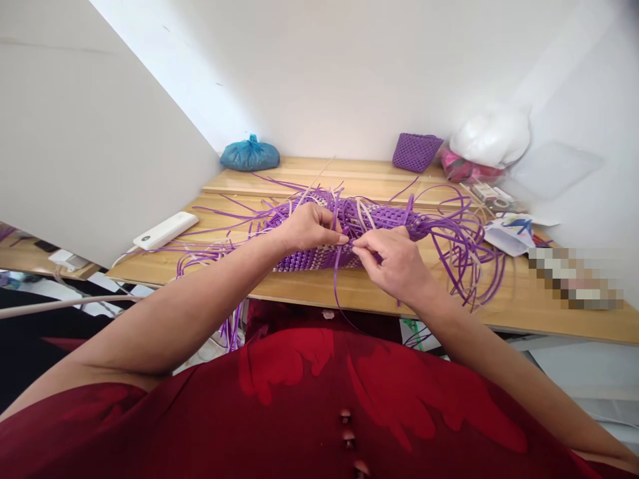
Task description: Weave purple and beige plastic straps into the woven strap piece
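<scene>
A half-woven basket of purple and cream plastic strips (304,261) lies on the wooden table in front of me, with long loose ends fanning out on both sides. My left hand (312,227) rests over its near edge, thumb and forefinger pinched on a purple strip. Close beside it my right hand (389,259) also pinches a purple strip, the fingertips of both hands almost touching. One thin purple strip (336,286) hangs from between the hands over the table's front edge. The exact crossing of strips at the fingertips is partly hidden.
On the table (519,293), a white power strip (166,231) lies left. At the back sit a tied blue bag (250,154), a small purple woven piece (417,152) and a white plastic bag (492,136). Loose strips (474,259) spread right; a partition (100,120) stands left.
</scene>
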`<state>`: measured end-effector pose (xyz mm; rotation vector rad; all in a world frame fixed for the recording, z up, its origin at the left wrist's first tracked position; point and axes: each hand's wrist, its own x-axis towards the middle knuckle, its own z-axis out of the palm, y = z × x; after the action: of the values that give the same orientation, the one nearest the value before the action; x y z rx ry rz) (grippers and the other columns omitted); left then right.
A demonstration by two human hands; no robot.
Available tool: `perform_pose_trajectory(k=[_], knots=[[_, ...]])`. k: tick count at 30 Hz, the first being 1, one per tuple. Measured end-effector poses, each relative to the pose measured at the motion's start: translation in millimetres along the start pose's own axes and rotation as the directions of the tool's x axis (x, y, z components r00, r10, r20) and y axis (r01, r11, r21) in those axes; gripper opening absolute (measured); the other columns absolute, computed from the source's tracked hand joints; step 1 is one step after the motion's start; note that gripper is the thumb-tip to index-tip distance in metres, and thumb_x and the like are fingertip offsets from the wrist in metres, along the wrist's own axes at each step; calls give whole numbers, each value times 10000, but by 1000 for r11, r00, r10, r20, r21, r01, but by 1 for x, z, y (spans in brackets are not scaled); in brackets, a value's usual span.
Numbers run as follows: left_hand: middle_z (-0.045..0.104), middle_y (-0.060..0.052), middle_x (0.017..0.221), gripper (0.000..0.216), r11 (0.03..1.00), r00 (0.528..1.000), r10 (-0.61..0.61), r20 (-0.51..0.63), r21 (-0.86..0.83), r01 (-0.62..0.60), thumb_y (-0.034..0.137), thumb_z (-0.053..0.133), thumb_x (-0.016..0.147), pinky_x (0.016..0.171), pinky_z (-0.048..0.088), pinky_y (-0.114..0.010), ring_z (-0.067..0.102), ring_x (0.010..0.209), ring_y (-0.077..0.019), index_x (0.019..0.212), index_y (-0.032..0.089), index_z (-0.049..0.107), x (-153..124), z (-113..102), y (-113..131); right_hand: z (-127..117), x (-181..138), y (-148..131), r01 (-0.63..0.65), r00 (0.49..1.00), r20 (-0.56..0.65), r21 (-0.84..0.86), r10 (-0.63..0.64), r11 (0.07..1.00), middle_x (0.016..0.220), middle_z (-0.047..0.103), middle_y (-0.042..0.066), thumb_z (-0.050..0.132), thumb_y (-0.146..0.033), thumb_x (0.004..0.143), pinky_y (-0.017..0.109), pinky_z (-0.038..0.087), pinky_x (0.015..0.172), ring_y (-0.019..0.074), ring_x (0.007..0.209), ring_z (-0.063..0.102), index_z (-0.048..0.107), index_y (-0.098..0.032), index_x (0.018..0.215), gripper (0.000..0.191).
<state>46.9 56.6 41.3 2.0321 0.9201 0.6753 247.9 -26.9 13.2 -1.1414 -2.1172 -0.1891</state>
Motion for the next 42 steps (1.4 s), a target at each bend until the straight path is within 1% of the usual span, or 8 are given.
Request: perform_pose_trajectory(k=[6, 11, 15, 23, 29, 35, 40, 42], knots=[[534, 28, 539, 261, 999, 999, -35, -25, 4, 35, 378, 755, 633, 549, 310, -242, 419, 550, -93, 645, 124, 696, 5, -1, -3, 23, -24, 1, 15, 988, -150, -215, -48, 977, 1111, 712, 103, 654, -276, 922, 370, 395, 888, 237, 1036, 638, 673, -215, 1226, 310], [515, 31, 527, 313, 999, 999, -19, -35, 29, 20, 424, 751, 643, 555, 311, -241, 415, 556, -94, 615, 121, 680, 1, -3, -6, 25, -22, -22, 278, 918, -247, -156, -310, 948, 1071, 739, 6, 725, -230, 873, 365, 422, 946, 203, 1090, 630, 746, -311, 1035, 182], [537, 25, 545, 299, 999, 999, -20, -29, 50, 22, 417, 737, 655, 550, 315, -242, 421, 552, -98, 676, 119, 722, -2, -3, -6, 1, 6, -28, 95, 976, -211, 171, -58, 981, 930, 754, 24, 655, -235, 915, 309, 493, 833, 170, 887, 671, 752, -240, 918, 97], [478, 36, 528, 317, 998, 999, -23, 45, 67, 20, 439, 731, 641, 518, 267, -247, 373, 528, -90, 665, 124, 706, -4, -6, 0, -2, 40, -10, -298, 954, 28, 12, 298, 954, 588, 642, -26, 681, -250, 827, 259, 315, 569, 116, 535, 507, 760, -216, 774, 100], [395, 54, 497, 400, 994, 998, -58, -26, 96, 60, 502, 795, 596, 499, 201, -260, 312, 501, -74, 581, 130, 648, -2, 1, -2, -3, 38, -16, -356, 932, 100, 84, 348, 931, 558, 618, -32, 652, -253, 835, 252, 305, 563, 101, 521, 492, 744, -208, 719, 155], [394, 62, 499, 329, 992, 997, -76, -27, 97, 78, 440, 788, 621, 493, 221, -258, 321, 497, -76, 601, 140, 654, -3, 5, -5, -30, 64, -14, -208, 971, 147, 141, 187, 968, 719, 685, 15, 663, -269, 846, 260, 369, 606, 134, 663, 582, 737, -181, 738, 158], [476, 45, 531, 295, 996, 997, -75, -29, 42, 76, 414, 773, 642, 535, 288, -253, 397, 538, -90, 607, 140, 671, -3, 3, -4, -54, 133, 24, -543, 817, 130, 505, 562, 671, 670, 621, 23, 579, -388, 935, 232, 362, 500, 102, 528, 544, 671, -149, 821, 280], [483, 44, 529, 305, 996, 996, -85, -33, 11, 85, 417, 786, 626, 536, 289, -251, 397, 538, -89, 596, 139, 665, -3, 3, -4, -56, 139, 28, -557, 818, 150, 447, 555, 700, 674, 618, 28, 517, -416, 975, 234, 363, 520, 102, 542, 547, 664, -149, 843, 332]])
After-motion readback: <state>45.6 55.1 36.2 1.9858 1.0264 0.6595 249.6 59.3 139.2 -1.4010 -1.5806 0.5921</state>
